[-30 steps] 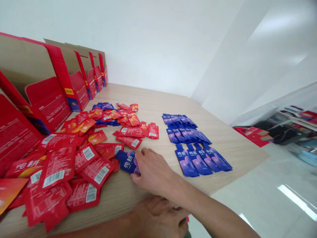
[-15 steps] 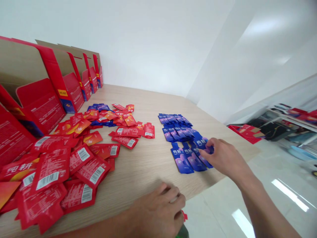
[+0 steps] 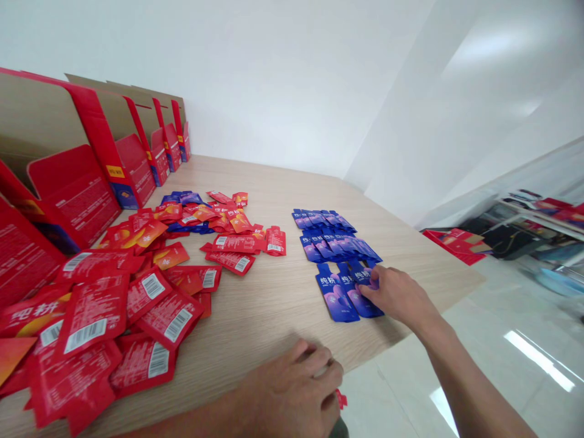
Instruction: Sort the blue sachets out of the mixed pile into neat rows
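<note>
My right hand (image 3: pixel 401 295), at the right of the table, pinches a blue sachet (image 3: pixel 364 275) with white lettering and purple print, held over the nearest row of blue sachets (image 3: pixel 336 298). Its fingers cover part of that row. Behind lie a middle row of overlapping blue sachets (image 3: pixel 319 246) and a farther one (image 3: pixel 303 219). At the near table edge rests my left hand (image 3: pixel 292 389), fingers loosely bent and apart, nothing visible in it. To its left spreads a heap of red sachets (image 3: pixel 93 316), some with barcodes up.
Open red cartons (image 3: pixel 75 191) stand in a row along the left. A mixed pile of red and blue sachets (image 3: pixel 210 213) lies in front of them on the wooden table (image 3: pixel 264 292). Beyond the right edge are a red box (image 3: pixel 454 243) and a shelf (image 3: pixel 542 219).
My right hand has carried a blue sachet from beside the red heap rightward to the nearest blue row, then shifted slightly. My left hand has stayed by the table edge.
</note>
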`<state>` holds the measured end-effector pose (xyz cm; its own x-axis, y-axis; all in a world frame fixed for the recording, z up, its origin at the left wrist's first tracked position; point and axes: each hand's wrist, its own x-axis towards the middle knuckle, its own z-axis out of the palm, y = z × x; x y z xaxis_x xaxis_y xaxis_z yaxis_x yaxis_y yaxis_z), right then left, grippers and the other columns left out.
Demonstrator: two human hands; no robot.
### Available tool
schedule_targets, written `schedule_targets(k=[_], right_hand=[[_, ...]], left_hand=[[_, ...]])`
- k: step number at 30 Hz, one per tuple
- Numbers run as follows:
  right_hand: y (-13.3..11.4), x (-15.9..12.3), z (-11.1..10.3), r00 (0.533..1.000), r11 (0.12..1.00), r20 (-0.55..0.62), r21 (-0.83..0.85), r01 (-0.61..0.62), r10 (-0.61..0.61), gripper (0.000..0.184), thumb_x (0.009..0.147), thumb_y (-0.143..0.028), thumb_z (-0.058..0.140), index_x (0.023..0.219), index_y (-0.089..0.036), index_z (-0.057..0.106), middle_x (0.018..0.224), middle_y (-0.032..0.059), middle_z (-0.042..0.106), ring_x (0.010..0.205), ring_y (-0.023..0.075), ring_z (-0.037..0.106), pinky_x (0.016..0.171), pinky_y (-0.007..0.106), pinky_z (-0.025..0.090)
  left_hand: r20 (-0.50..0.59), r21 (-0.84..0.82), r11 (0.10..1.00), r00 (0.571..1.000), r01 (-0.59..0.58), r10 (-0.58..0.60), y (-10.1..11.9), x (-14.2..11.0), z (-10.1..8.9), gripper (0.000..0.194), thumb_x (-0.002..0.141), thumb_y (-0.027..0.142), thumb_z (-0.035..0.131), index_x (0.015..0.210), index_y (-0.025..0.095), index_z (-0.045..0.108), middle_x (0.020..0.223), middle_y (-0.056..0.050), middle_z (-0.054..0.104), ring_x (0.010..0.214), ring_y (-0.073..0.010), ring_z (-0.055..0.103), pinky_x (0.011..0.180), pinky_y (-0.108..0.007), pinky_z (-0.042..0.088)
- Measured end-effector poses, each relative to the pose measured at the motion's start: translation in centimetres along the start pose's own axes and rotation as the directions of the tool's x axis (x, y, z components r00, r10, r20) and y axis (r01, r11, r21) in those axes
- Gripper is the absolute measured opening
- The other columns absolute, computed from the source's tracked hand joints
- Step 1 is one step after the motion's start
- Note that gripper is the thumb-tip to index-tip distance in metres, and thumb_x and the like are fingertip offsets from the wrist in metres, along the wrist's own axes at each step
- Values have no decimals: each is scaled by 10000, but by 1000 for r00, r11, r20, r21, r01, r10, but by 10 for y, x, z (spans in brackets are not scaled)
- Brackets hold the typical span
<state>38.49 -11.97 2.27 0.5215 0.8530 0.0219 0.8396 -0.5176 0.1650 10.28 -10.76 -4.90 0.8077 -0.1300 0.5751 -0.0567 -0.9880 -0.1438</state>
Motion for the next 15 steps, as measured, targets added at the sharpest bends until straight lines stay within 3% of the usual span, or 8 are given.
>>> schedule_targets(k=[4,7,11,13,15], right_hand=[[2,0,0,999,1000,47,2,-9,9,265,923,-489,654,893,-228,687,895,141,765,936,347,742,680,377,461],[3,0,-2,997,1000,76,-8,7,-7,304,937,-512,655,959,-214,708,919,148,770,944,356,736,714,394,478],[-21,-2,-17,991,990,-49,-69,119,-123,364,951,-485,669,1122,-169,726,1086,192,759,1075,391,697,863,451,509],[-51,-3,-32,945,954,-133,-29,297,-298,329,972,-435,657,1141,-163,732,1165,194,741,1139,381,665,953,469,500],[-92,-2,-49,831,838,-178,54,543,-527,262,1002,-352,625,1156,-169,732,1195,173,733,1172,346,647,1028,460,477]], left_hand=[[6,9,1000,1000,-1,1,1,-2,4,196,1005,253,645,847,146,690,1030,-80,693,1004,-230,614,838,-378,417],[7,3,1000,1000,3,-3,0,0,2,182,1000,246,649,849,154,692,1029,-70,697,984,-227,624,816,-383,415],[6,-10,1000,1000,-20,20,-2,0,0,190,1011,255,635,863,155,700,1045,-73,698,957,-228,626,791,-386,412],[10,-12,1000,1000,-22,22,-1,-2,2,169,1011,241,630,876,162,695,1068,-73,696,977,-235,625,806,-391,413],[12,-9,1000,1000,-28,28,0,-5,8,140,1012,230,623,898,180,687,1125,-69,694,1022,-246,622,835,-400,415]])
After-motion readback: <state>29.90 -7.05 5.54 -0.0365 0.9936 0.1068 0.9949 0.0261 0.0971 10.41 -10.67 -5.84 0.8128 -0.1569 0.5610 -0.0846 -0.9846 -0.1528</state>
